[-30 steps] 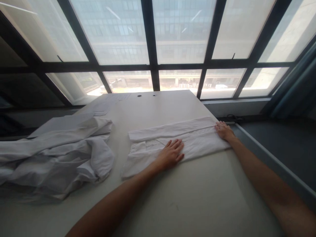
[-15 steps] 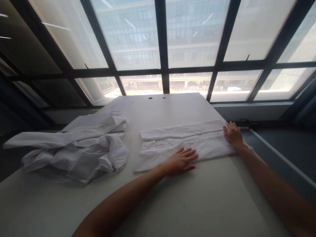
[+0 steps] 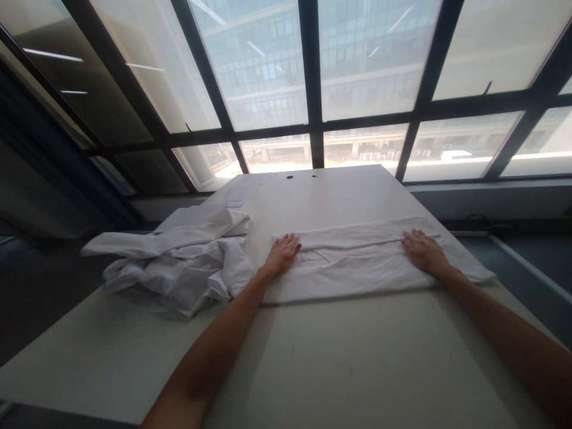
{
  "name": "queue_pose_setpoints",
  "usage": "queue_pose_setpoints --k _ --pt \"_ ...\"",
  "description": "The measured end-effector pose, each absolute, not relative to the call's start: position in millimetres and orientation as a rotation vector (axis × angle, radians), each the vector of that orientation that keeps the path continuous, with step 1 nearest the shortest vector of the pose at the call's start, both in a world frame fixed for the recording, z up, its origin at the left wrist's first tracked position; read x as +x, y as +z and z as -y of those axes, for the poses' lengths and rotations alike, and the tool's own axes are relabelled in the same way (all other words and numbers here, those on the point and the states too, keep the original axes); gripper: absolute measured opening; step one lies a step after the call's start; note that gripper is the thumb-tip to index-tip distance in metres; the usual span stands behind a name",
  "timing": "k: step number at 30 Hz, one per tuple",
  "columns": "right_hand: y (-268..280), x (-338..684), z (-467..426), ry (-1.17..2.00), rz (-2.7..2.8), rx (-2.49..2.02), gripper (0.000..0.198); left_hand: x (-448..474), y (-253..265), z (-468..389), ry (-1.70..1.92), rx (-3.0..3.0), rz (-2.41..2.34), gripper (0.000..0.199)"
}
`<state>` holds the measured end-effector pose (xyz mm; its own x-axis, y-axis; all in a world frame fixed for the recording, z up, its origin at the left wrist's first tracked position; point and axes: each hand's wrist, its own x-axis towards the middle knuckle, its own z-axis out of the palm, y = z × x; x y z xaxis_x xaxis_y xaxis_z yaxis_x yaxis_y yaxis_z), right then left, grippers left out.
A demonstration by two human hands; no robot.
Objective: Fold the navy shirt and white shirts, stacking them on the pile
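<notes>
A white garment (image 3: pixel 353 268), folded into a long flat strip, lies across the table in front of me. My left hand (image 3: pixel 283 253) rests flat on its left end, fingers out and pointing away from me. Toward the right end, my right hand (image 3: pixel 422 250) lies on the cloth with its fingers spread. Neither hand grips the fabric. The cloth has lengthwise folds and some wrinkles between my hands. Left of my left forearm sits a crumpled heap of white cloth (image 3: pixel 179 262), apart from my hand.
The white table (image 3: pixel 330 357) runs back toward large dark-framed windows (image 3: pixel 313 119). Sheets of paper (image 3: pixel 236 193) lie at its far left, partly behind the heap. Two small dark holes show near its far edge. A dark curtain (image 3: pixel 58 125) hangs at the left.
My left hand has moved left from the garment's near middle edge to its left end. My right hand stays on the right part, slightly farther in. The camera view has turned left.
</notes>
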<state>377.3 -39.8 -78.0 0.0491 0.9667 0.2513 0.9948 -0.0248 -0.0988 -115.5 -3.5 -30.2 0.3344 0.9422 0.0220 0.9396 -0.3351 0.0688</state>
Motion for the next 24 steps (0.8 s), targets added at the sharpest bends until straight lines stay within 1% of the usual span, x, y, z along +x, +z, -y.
queue_pose_setpoints --k 5,12,17,19,21,24 --pt "-78 380 38 -0.162 2.006 -2.086 0.065 -137 -31 -13 0.106 2.309 -2.005 0.061" --pt "-79 382 34 -0.174 2.036 -2.082 0.064 -142 -32 -10 0.150 2.303 -2.043 0.053" --pt "-79 386 29 -0.185 2.066 -2.055 0.061 -134 -30 5 0.187 2.358 -2.062 0.054" --pt "-79 389 25 -0.188 2.091 -2.025 0.060 -132 -26 15 0.202 2.540 -1.954 0.054" --pt "-78 393 20 -0.195 2.119 -1.972 0.058 -130 -20 27 0.175 2.758 -1.717 0.056" --pt "-72 397 10 -0.177 2.197 -1.839 0.054 -131 -14 47 0.073 2.851 -1.404 0.056"
